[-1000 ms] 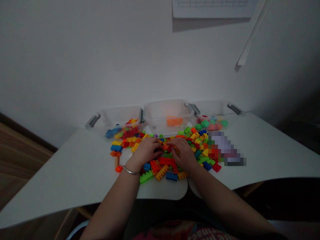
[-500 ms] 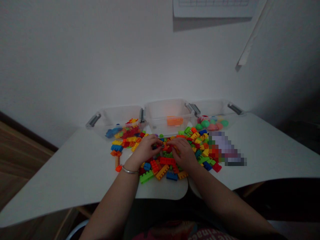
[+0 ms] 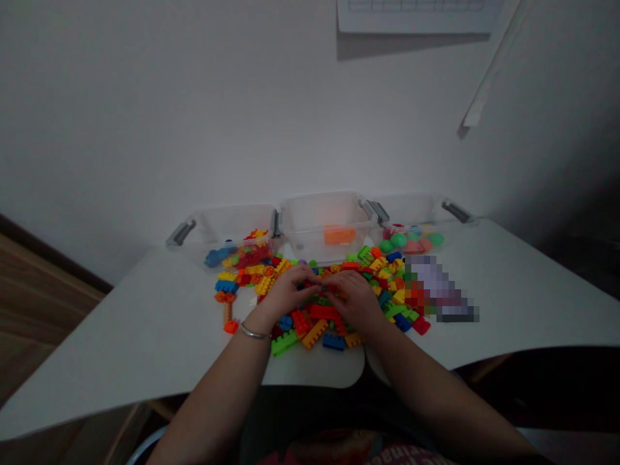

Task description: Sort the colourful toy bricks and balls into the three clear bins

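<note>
Our left hand (image 3: 285, 294) and right hand (image 3: 356, 297) meet fingertip to fingertip over brick pile (image 3: 320, 294) mid-table (image 3: 145, 336), fingers curled; whether either pinches brick, cannot tell. Three clear bins (image 3: 324, 223) behind pile.

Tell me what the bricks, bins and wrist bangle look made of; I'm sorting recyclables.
Toy bricks: apparently hard moulded plastic, in bright solid colours with studs. Bins: clear, slightly frosted plastic, since contents show through; grey clip handles. Bangle on the left hand: probably silvery metal, thin and glinting.
</note>
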Demonstrator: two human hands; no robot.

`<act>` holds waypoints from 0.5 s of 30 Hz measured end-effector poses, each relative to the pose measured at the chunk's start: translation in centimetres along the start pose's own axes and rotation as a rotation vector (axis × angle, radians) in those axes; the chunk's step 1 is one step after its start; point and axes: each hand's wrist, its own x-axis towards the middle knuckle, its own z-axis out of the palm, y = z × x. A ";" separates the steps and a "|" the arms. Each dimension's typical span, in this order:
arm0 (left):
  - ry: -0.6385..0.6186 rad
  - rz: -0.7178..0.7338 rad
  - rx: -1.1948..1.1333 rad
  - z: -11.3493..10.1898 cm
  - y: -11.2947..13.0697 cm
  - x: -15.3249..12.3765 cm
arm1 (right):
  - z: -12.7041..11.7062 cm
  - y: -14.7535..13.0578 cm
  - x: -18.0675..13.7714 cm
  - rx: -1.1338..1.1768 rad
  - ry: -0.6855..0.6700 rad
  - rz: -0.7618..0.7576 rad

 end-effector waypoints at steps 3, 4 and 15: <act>0.016 0.020 0.027 0.1 -0.2 0.0 | -0.1 -0.1 0.0 0.003 0.006 0.015; 0.024 0.022 0.037 0.1 -0.2 0.0 | -0.1 -0.1 0.0 0.002 0.011 0.025; 0.054 0.027 0.277 -0.5 0.2 0.0 | -2.6 0.7 1.1 -0.125 0.125 0.106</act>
